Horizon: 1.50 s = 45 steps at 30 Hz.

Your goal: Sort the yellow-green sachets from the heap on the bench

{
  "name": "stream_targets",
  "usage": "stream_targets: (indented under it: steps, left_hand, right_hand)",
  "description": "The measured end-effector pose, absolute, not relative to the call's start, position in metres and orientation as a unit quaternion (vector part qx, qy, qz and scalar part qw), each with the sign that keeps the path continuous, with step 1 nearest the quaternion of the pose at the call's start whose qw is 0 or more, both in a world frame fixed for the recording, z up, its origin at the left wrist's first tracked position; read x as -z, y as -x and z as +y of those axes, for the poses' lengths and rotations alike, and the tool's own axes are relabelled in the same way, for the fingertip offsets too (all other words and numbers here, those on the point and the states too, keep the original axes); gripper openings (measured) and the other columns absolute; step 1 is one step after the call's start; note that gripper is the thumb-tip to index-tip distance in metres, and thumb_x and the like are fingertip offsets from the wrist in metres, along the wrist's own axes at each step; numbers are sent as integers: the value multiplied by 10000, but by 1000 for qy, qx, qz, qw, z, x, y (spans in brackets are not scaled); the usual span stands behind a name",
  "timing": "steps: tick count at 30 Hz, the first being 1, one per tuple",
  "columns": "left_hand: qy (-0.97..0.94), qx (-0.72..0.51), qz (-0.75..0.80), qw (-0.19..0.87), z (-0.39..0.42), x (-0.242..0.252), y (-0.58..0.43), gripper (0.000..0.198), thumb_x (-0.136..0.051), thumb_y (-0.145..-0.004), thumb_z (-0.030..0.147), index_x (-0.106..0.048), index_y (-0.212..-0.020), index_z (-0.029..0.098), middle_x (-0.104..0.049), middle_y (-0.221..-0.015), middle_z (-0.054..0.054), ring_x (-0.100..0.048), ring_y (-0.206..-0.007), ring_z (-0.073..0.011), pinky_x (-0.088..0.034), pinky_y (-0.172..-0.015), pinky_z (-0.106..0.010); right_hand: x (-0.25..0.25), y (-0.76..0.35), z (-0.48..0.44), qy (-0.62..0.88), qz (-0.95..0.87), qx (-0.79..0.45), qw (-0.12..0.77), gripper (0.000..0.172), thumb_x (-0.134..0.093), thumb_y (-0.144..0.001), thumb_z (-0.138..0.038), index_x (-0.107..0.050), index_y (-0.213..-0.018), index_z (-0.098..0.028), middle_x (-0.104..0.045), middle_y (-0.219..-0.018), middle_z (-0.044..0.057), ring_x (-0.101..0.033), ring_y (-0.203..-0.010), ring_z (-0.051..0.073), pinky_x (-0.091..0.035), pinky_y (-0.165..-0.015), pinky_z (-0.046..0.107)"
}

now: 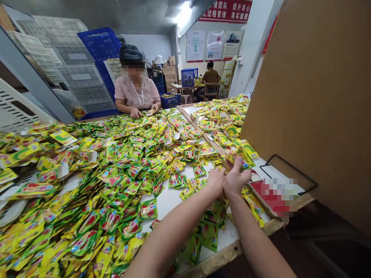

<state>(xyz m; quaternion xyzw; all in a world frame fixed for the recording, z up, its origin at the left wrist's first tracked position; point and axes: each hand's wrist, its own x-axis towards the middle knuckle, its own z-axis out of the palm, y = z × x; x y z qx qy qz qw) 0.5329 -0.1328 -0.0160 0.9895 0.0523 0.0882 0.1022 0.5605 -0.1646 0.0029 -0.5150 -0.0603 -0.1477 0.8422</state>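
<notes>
My left hand and my right hand meet at the wooden divider on the right of the table. Both are closed around a few small yellow-green sachets, and the right thumb points up. Fingertips and part of the held sachets are hidden behind the hands. A yellow-green carton lies just beyond my right hand. Under and left of my forearms are loose green sachets with a red fruit picture. A big heap of the same sachets mixed with small yellow boxes covers the left side.
A wooden divider strip crosses the white table. At right stand a large brown board, a black wire frame and a red-and-white box. A co-worker sits opposite, handling packets. Another person sits farther back. Crates are stacked behind.
</notes>
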Motion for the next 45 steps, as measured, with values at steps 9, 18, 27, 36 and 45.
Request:
stream_targets:
  steps: [9,18,27,36,45]
  left_hand:
    - [-936,-238,216,145,-62,-21,-451,529,-563,-834,429,-326,-1235,178,-614,-1027,-97,-609,-854,-204,-474,-736,-339]
    - [-898,-346,267,53,-93,-1,-321,485,-659,-739,414,-427,-1106,197,-614,-907,-59,-619,-795,-228,-513,-682,-336]
    - [-878,-384,287,7,-101,26,-309,451,-656,-741,382,-446,-1086,183,-615,-879,-52,-599,-763,-218,-489,-657,-309]
    - [-899,-269,344,-38,-106,30,-303,452,-679,-721,313,-493,-1113,186,-615,-886,-37,-601,-755,-220,-475,-635,-326]
    - [-894,-312,314,-68,-111,35,-313,447,-649,-752,325,-485,-1141,178,-615,-843,-40,-588,-695,-213,-459,-583,-321]
  right_hand:
    - [-5,-566,-167,432,-95,125,888,294,-581,-795,-443,-446,-932,-220,-628,-1003,46,-663,-860,174,-553,-801,368]
    - [6,-476,-178,526,-500,33,687,111,-605,-808,-219,-649,-909,-212,-673,-819,29,-634,-767,165,-516,-714,295]
    - [20,-473,-168,584,-414,-228,659,253,-606,-781,-430,-606,-754,-179,-628,-645,4,-558,-530,138,-477,-496,256]
    - [14,-470,-169,587,-612,-222,481,163,-599,-807,-321,-683,-775,-185,-633,-705,18,-563,-667,152,-466,-630,272]
    - [19,-467,-168,578,-435,-326,609,336,-821,-542,-361,-641,-756,-175,-564,-585,-42,-532,-558,121,-477,-538,250]
